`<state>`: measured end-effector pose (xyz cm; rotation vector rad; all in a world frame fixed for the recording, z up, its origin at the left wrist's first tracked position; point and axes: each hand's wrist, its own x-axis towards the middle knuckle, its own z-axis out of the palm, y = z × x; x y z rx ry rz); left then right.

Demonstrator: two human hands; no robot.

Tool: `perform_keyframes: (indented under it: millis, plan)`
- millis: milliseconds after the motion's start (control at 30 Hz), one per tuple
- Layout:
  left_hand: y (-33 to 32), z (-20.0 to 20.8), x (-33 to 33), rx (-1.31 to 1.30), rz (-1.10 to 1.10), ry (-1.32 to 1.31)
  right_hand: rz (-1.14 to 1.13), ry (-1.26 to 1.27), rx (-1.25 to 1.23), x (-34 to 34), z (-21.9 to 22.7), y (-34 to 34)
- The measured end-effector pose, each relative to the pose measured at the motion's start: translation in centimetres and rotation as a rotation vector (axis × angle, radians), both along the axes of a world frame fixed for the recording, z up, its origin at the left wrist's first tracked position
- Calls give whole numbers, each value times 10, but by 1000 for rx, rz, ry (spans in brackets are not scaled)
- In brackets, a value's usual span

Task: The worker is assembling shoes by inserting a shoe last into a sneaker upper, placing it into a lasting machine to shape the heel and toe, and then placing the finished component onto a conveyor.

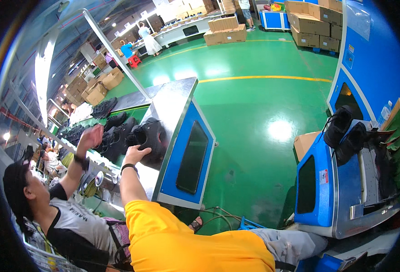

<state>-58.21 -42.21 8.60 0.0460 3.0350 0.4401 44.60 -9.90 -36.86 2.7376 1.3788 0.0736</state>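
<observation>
Here the left hand (136, 154) rests on the heel of a black shoe (153, 136) at the belt's (139, 111) end, about ten o'clock in view. Its fingers curl over the shoe, but I cannot tell whether they clasp it. The right hand is out of sight. At the shoe's nine o'clock a co-worker's hand (90, 137) is raised beside more shoes (114, 136). This looks like the reach-and-grasp step; lifting calls for a firm grip clear of that hand.
</observation>
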Motion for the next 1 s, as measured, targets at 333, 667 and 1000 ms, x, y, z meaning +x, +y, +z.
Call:
perform_keyframes:
  millis: [333,667,1000]
  plan:
    - [-33,2,-24,-181,-30,194,-19,77,-237,-141,148,34]
    - [-47,-26,-50,-277,603,403,91,6,-237,-93,94,0]
    - [-40,-80,-75,343,1061,455,38,187,-355,-151,155,29]
